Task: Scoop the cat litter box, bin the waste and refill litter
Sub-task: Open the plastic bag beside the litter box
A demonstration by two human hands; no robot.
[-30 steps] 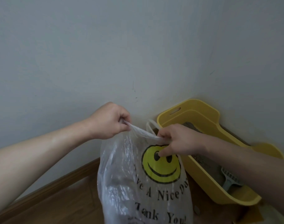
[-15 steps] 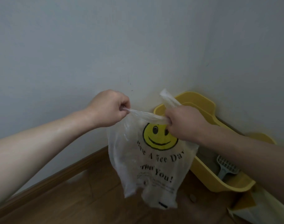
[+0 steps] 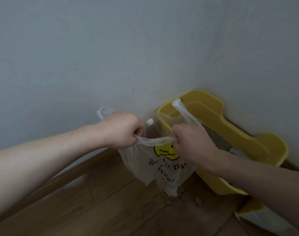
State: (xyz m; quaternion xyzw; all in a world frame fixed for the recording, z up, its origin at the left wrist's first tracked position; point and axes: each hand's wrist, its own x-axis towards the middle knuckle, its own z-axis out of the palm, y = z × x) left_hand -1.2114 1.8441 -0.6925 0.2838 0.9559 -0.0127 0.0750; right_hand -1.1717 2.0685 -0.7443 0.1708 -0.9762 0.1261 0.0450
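Litter box (image 3: 247, 140): yellow, on the floor (image 3: 111, 210) in the corner where the two walls meet. Its far end is tucked into that corner. Details, fingers outward:

- Left hand (image 3: 121, 130): fingers curled into a fist, pinching the near edge of the plastic bag (image 3: 145, 160). One handle loop (image 3: 102, 113) pokes out behind the knuckles.
- Right hand (image 3: 193, 145): fingers also curled tight, pinching the same edge. The other handle loop (image 3: 181, 108) stands up free beyond it.
- The bag edge (image 3: 155, 141) is a twisted strip pulled taut between the fists, roughly level. The mouth looks barely open.
- The bag body hangs below both hands and looks limp and mostly empty. I can't tell if the bottom touches the floor. A few small crumbs (image 3: 198, 200) lie on the boards just beside it.
- The box lies beyond and to the right of the right hand, which is the nearer one. The bag overlaps the box's near-left corner in view.
- The box's long axis runs along the right wall, from the corner out toward the lower right. Grey litter (image 3: 216, 138) shows inside.
- The scoop isn't clearly visible; the right forearm covers that end.
- A yellow-and-white sack (image 3: 264, 218) sits at the floor's lower right edge, probably the refill.

My read: this is bag prep and the scooping isn't done. The mouth needs spreading toward the box side, so the right hand should lead.
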